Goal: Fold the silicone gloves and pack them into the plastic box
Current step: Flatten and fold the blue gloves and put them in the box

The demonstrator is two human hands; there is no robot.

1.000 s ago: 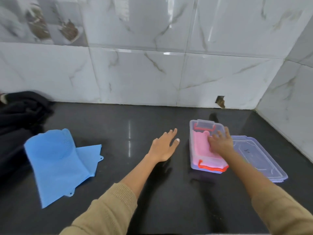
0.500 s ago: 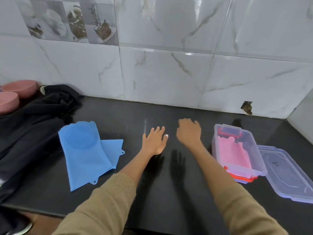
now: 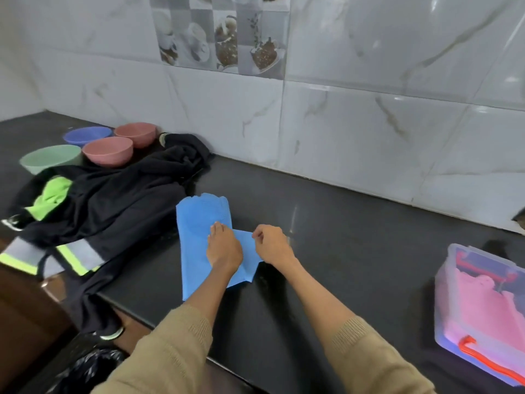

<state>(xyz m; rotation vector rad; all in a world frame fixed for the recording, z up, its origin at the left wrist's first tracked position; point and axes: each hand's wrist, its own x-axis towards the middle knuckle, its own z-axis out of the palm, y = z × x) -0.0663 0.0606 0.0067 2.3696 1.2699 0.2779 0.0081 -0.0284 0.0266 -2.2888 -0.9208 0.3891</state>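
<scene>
A blue silicone glove (image 3: 199, 231) lies flat on the black counter, fingers toward the wall. My left hand (image 3: 224, 248) rests palm down on its middle, fingers spread. My right hand (image 3: 271, 244) pinches the glove's right flap at its upper edge. At the far right stands the clear plastic box (image 3: 454, 268) with a folded pink glove (image 3: 483, 311) inside and an orange clasp at its near end.
A black jacket with reflective yellow stripes (image 3: 108, 211) is heaped left of the glove. Behind it stand two pink bowls (image 3: 109, 150), a blue bowl (image 3: 85, 135) and a green bowl (image 3: 48, 160). The counter's front edge (image 3: 176, 331) runs diagonally below my arms. A tiled wall backs the counter.
My right hand left the box and both hands crossed leftward to the blue glove. The view swung left, so the box sits at the right edge and its lid is out of sight.
</scene>
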